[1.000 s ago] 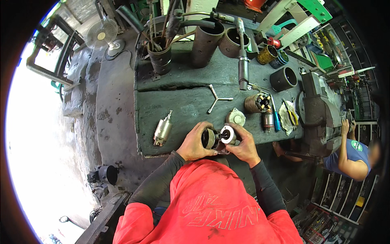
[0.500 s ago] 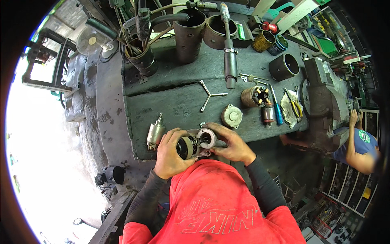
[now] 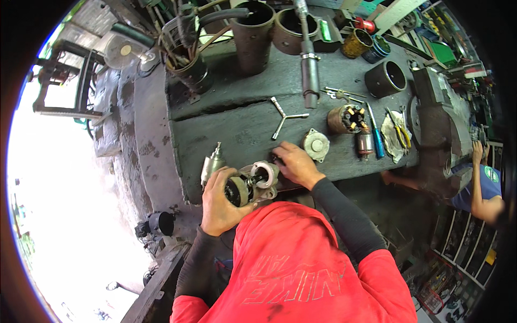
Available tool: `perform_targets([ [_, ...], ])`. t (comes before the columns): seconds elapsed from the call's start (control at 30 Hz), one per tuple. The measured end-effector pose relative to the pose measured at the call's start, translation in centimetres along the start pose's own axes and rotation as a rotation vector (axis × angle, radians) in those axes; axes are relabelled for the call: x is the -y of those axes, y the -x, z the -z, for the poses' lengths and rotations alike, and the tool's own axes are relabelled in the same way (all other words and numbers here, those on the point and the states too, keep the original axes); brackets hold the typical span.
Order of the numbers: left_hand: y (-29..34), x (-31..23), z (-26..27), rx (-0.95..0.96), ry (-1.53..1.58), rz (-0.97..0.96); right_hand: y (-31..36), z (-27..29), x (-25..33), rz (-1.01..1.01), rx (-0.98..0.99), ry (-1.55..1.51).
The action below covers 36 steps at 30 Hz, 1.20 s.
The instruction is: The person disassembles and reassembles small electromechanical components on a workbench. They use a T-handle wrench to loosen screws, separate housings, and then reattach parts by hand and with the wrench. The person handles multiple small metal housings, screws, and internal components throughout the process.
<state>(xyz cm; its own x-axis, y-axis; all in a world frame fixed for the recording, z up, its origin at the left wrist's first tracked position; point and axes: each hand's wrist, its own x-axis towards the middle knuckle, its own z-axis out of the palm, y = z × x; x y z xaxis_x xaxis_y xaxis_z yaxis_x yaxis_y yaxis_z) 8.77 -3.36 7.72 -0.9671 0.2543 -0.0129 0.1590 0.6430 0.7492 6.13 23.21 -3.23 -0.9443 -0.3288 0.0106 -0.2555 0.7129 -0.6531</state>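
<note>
My left hand [image 3: 222, 207] is wrapped around a starter motor drive housing [image 3: 265, 175], a grey casting with a round opening, a spring and shaft inside and a dark round end. It sits at the bench's near edge. Just right of it, my right hand [image 3: 299, 166] is closed at the bench surface with its fingertips pinched around something small and dark that I cannot make out. A silver solenoid [image 3: 212, 166] stands left of my left hand. Right of my right hand lies a round metal end cover [image 3: 315, 145].
Further right are a brush-and-coil housing [image 3: 347, 119], an armature [image 3: 365, 144], a blue-handled screwdriver [image 3: 378, 141] and yellow-handled pliers [image 3: 401, 134]. A three-arm wrench [image 3: 284, 117] lies mid-bench. Metal cans [image 3: 253, 43] line the back. Another person's arm [image 3: 477, 177] shows at the right beside a vise [image 3: 439, 124].
My right hand has let go of the drive housing and moved up onto the bench beside it, fingers now pinched. My left hand still holds the housing. The whole view has shifted slightly.
</note>
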Motion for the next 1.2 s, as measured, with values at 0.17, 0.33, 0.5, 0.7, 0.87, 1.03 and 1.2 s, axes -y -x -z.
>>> perform_targets([
  [0.17, -0.5, -0.6, 0.1, 0.017, 0.016, 0.004, 2.3, 3.1, 0.5, -0.423, -0.083, -0.698],
  [0.33, -0.9, -1.4, -0.2, 0.042, -0.043, -0.055, 4.6, 5.5, 1.6, -0.469, -0.175, -1.293],
  [0.5, -0.8, -1.8, -0.4, 0.099, -0.034, -0.037, 5.1, 6.2, 3.0, -0.45, -0.218, -1.469],
  [0.7, -0.6, -1.7, -0.2, 0.065, -0.067, -0.047, 4.6, 7.2, 4.2, -0.452, -0.175, -1.574],
  [0.87, -0.5, -1.9, -0.4, 0.048, -0.066, -0.024, 4.3, 7.9, 4.6, -0.457, -0.133, -1.617],
  [1.03, -0.6, -2.0, -0.4, 0.065, -0.063, -0.01, 4.3, 8.2, 5.0, -0.451, -0.12, -1.638],
  [1.2, -0.5, -1.9, -0.4, 0.065, -0.063, -0.027, 4.4, 8.2, 4.9, -0.468, -0.12, -1.667],
])
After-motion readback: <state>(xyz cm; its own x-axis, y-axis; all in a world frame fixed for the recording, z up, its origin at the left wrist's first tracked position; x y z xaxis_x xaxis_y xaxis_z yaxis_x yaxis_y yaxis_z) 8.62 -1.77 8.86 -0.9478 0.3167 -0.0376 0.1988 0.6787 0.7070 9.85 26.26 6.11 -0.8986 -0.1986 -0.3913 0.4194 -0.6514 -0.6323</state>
